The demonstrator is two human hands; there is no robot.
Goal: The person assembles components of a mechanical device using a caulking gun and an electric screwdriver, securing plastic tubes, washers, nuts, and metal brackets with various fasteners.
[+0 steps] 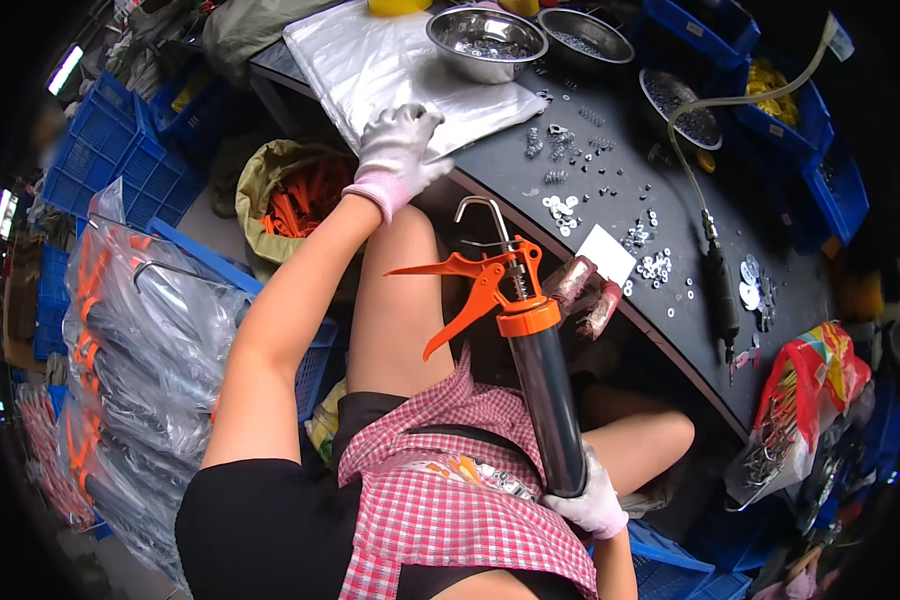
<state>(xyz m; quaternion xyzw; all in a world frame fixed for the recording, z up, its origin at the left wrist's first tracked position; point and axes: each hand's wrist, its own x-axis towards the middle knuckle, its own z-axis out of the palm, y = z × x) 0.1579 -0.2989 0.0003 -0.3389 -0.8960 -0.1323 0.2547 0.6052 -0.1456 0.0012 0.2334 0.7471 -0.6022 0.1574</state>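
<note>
An orange and black caulking gun (548, 390) lies slanted over my lap, its orange handle and trigger (480, 285) up and its hooked metal rod at the top. My right hand (592, 500), in a white glove, grips the lower end of the black barrel. Toward the table's left edge reaches my left hand (402, 155), gloved in white with a pink cuff. It is over the near edge of a stack of clear plastic bags (370, 60); the thumb stands apart from the bent fingers, and nothing is seen in them.
Springs, washers (560, 212) and small parts lie about the dark table (590, 110), with metal bowls (486, 45) behind. A screwdriver on a hose (718, 290) rests at right. Left of me are a sack of orange parts (280, 160) and plastic-wrapped guns (150, 350).
</note>
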